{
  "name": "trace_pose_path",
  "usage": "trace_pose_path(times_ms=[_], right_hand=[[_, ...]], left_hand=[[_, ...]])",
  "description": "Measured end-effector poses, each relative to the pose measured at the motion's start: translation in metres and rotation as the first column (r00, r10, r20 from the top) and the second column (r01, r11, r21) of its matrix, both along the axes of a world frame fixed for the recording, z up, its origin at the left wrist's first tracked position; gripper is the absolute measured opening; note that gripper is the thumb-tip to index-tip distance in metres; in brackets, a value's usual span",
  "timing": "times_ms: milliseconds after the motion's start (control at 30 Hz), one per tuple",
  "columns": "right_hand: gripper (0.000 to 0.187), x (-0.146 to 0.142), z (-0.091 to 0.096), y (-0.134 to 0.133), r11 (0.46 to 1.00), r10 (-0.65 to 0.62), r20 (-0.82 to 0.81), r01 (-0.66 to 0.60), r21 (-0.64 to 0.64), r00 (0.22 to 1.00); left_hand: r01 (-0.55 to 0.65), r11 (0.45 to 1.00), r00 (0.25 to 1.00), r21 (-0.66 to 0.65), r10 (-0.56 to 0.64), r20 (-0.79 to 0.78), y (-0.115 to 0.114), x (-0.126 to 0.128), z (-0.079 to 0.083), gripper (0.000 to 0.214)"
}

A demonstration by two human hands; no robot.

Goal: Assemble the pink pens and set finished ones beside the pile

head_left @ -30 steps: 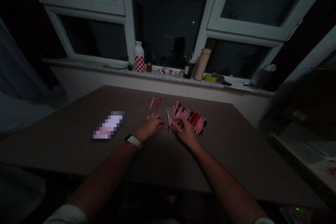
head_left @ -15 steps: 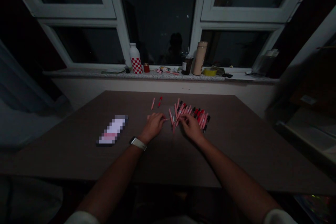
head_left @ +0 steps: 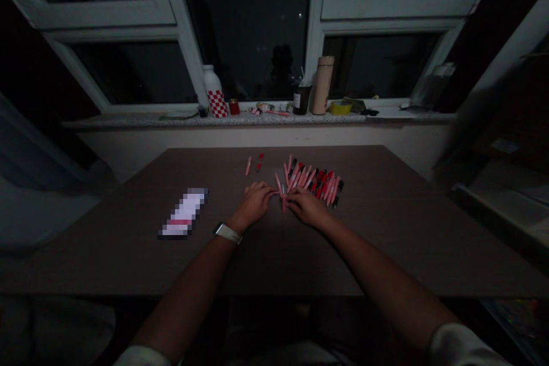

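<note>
Holding the left hand (head_left: 254, 206) over the flat dark-brown tabletop (head_left: 266, 263) near the centre of the frame, fingertips drawn narrow beside a slim pink pen-like stick (head_left: 278, 183); cannot tell pinching from mere touching. Holding the right hand (head_left: 306, 206) just right of centre, thumb and fingertips nearly together at a short pink stick with a greyish tip (head_left: 283, 203); cannot tell gripping from resting there either. Wearing a pale-banded watch with a dark face (head_left: 228, 233) on the left wrist. Seeing a dense cluster of slim pink, red and black sticks (head_left: 317, 181) right of centre, just beyond the right hand. Seeing also, above the left hand, a lone pink stick (head_left: 248, 165) and a red stick with a dark end (head_left: 259, 162), lying apart from the cluster. Finding a dark-edged phone with a pixelated bright screen (head_left: 184, 214) at centre left. Viewing, across the upper middle, a speckled stone sill (head_left: 253, 120) bearing a white bottle with red checks (head_left: 215, 94) and a tall beige cylindrical flask (head_left: 323, 87).
</note>
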State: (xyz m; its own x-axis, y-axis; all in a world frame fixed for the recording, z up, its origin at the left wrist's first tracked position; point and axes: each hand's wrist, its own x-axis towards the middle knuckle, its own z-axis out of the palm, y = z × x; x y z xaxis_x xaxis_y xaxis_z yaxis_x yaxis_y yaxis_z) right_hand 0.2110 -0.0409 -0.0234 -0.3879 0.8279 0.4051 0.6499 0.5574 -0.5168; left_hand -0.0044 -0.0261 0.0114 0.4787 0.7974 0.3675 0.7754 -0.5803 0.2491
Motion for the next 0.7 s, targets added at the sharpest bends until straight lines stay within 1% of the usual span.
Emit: trace_pose_path(times_ms=[200, 367, 500, 600, 700], right_hand=[[0.021, -0.0014, 0.0018, -0.0013, 0.999, -0.052, 0.02, 0.052, 0.009, 0.998], [0.015, -0.0019, 0.0017, -0.001, 0.999, -0.045, 0.024, 0.045, 0.01, 0.999], [0.012, -0.0025, 0.0013, -0.0012, 0.998, -0.057, 0.043, 0.057, 0.003, 0.997], [0.009, -0.0028, 0.0019, -0.0006, 0.998, -0.069, 0.019, 0.069, 0.006, 0.997], [0.008, -0.0023, 0.0038, 0.0008, 0.995, -0.103, -0.044, 0.103, 0.002, 0.994]], left_hand=[[-0.007, 1.0, 1.0, -0.023, 0.006, -0.019, 0.0009, 0.0007, 0.0001, 0.029], [0.006, 1.0, 1.0, -0.001, -0.006, -0.021, 0.0017, -0.0001, -0.002, 0.028], [0.008, 1.0, 1.0, -0.012, -0.008, -0.018, 0.0012, -0.0001, -0.0019, 0.029], [-0.007, 1.0, 1.0, -0.021, 0.007, -0.007, 0.0002, 0.0005, -0.0003, 0.028], [-0.018, 1.0, 1.0, -0.009, 0.018, 0.023, -0.0008, 0.0003, 0.0018, 0.028]])
